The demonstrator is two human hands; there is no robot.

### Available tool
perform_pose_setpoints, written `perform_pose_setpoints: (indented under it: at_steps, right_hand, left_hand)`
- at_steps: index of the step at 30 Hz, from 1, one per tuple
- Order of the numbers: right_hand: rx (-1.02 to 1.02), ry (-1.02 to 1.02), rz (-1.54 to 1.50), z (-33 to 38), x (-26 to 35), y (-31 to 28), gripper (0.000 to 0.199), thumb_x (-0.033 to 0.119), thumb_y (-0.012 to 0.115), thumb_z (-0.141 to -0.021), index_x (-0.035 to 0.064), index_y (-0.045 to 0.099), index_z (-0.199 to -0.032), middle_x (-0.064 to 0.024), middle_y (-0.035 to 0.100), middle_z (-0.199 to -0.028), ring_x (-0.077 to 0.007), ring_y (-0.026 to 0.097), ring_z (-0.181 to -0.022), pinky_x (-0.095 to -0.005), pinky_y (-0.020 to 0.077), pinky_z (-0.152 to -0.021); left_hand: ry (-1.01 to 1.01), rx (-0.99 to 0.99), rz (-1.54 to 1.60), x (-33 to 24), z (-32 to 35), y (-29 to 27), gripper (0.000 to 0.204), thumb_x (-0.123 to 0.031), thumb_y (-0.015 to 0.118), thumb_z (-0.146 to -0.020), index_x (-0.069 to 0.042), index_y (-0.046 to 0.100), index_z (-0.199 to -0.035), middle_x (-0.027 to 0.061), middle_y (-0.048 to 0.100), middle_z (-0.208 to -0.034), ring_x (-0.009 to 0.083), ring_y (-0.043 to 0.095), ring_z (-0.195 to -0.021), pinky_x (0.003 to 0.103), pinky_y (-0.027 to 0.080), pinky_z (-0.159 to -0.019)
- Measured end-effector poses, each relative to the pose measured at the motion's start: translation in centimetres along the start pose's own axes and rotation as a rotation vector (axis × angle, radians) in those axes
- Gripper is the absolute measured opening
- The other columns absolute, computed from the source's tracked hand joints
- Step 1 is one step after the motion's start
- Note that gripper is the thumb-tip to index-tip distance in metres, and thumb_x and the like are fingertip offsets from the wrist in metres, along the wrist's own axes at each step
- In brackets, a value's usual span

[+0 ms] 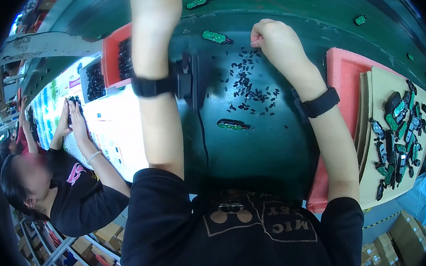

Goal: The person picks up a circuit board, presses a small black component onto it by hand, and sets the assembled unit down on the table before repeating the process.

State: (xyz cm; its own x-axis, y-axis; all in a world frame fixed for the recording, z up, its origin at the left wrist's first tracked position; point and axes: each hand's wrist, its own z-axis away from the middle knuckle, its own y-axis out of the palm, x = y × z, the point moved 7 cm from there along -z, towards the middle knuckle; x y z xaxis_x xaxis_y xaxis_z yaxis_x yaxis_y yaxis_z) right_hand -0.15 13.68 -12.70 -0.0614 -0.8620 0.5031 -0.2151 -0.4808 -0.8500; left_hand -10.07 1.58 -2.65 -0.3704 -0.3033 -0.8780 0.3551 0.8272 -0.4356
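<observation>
My left hand [157, 6] reaches to the far edge of the view; its fingertips are cut off there, so its grip does not show. My right hand [279, 40] has its fingers curled into a pinch just above a scatter of small black oval parts [244, 83]; whatever the fingertips hold is hidden. Left of that hand lies a green circuit board [216, 37] with a dark end. Another board in a black casing [232, 125] rests nearer me on the dark green work surface [256, 161]. Farther off are more green boards [198, 2].
On the right, a pink foam tray [334, 67] holds cardboard sheets [367, 145] piled with boards and black casings [398, 127]. A black device [192, 81] with a cable stands by my left wrist. Left are a red bin [109, 62] of black parts and a co-worker [88, 193].
</observation>
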Motion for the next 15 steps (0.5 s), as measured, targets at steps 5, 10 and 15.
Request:
perform_pose_setpoints:
  at_steps: [5,10,15]
  right_hand:
    - [-0.007,0.038,-0.002,0.3,0.0,-1.4,0.005,0.003,0.061,-0.066,0.0015,0.059,-0.070,-0.0090,0.056,-0.072,-0.0211,0.057,-0.065,-0.0302,0.0448,-0.059]
    - [-0.492,-0.059,-0.532,3.7,3.8,-11.0,0.005,-0.003,0.059,-0.072,-0.0021,0.059,-0.077,-0.0086,0.060,-0.084,-0.0141,0.058,-0.076,-0.0219,0.0456,-0.070]
    - [-0.560,-0.199,-0.740,6.2,7.3,-13.4,0.009,-0.009,0.057,-0.072,-0.0067,0.056,-0.080,-0.0168,0.059,-0.087,-0.0199,0.058,-0.080,-0.0248,0.0464,-0.072]
  left_hand:
    - [-0.013,0.073,0.032,-2.2,3.9,0.8,0.019,-0.004,0.058,-0.077,0.003,0.058,-0.094,0.0108,0.061,-0.077,0.0159,0.061,-0.070,0.024,0.048,-0.060]
    - [-0.097,0.233,0.447,-2.5,7.0,1.7,0.020,-0.001,0.058,-0.076,0.005,0.058,-0.095,0.0133,0.062,-0.085,0.0188,0.063,-0.077,0.022,0.049,-0.063]
    - [-0.023,0.217,0.499,-5.6,8.8,1.7,0.019,0.006,0.051,-0.078,0.010,0.052,-0.097,0.0165,0.059,-0.091,0.0193,0.062,-0.074,0.025,0.051,-0.065]
